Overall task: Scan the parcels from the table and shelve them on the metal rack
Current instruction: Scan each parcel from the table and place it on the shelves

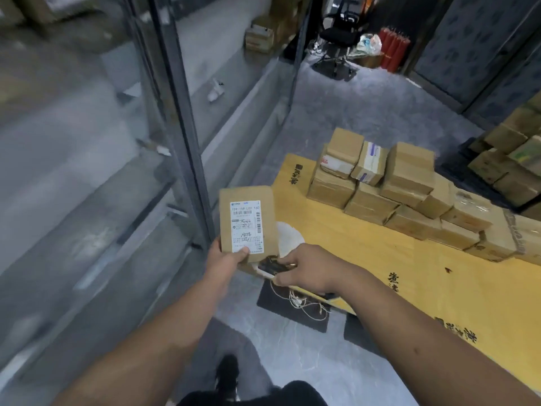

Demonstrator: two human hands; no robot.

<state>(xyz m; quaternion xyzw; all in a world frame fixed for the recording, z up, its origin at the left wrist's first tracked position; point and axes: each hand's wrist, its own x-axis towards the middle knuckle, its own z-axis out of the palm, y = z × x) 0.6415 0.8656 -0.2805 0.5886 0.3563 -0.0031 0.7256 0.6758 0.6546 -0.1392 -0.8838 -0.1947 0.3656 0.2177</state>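
Note:
My left hand (227, 260) grips the bottom edge of a small brown cardboard parcel (247, 197) with a white shipping label, held upright with the label facing me. My right hand (307, 269) holds a dark phone-like scanner (270, 266) just below the parcel's lower right corner. Several more brown parcels (392, 189) are stacked in a row on the yellow-covered table (395, 259) to the right. The grey metal rack (187, 136) stands to the left, its shelves blurred.
A few boxes (259, 38) sit at the rack's far end. A black office chair (336, 36) and red bundles (392, 48) stand at the back. More cartons (509, 159) pile at the far right. A white cord (298, 303) lies on a dark mat below.

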